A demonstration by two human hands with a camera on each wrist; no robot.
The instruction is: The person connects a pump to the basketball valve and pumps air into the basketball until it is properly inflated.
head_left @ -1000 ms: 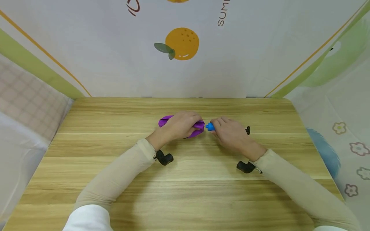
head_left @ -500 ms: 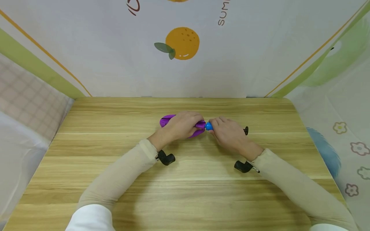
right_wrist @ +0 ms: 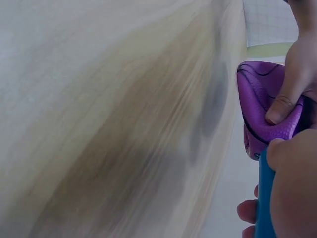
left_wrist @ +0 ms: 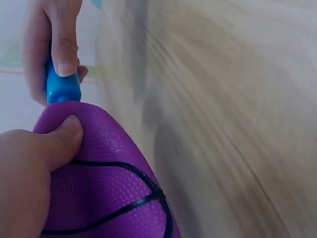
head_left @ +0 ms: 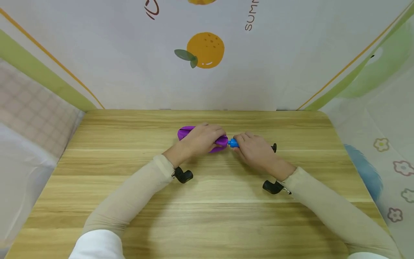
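Note:
A limp, folded purple ball (head_left: 222, 140) with black seam lines is gripped in my left hand (head_left: 203, 138). In the left wrist view, the thumb presses into the pebbled skin of the ball (left_wrist: 106, 136). My right hand (head_left: 257, 149) holds a blue hand pump (head_left: 234, 143), fingers wrapped round its barrel. The pump's narrow tip points left, right at the ball's edge. A black handle end (head_left: 274, 148) sticks out beyond the right hand. In the right wrist view, the blue pump barrel (right_wrist: 265, 198) meets the creased purple ball (right_wrist: 257, 94).
Both hands work over the far middle of a wood-grain table (head_left: 207, 216). A white curtain (head_left: 129, 64) with a printed orange hangs behind it, and patterned cloth covers both sides. Black wrist cameras (head_left: 183, 175) jut out under the wrists.
From a second ago, the pump came left until its tip met the ball's edge. Since half a second ago, the ball has shifted slightly left, showing a little more of the tip.

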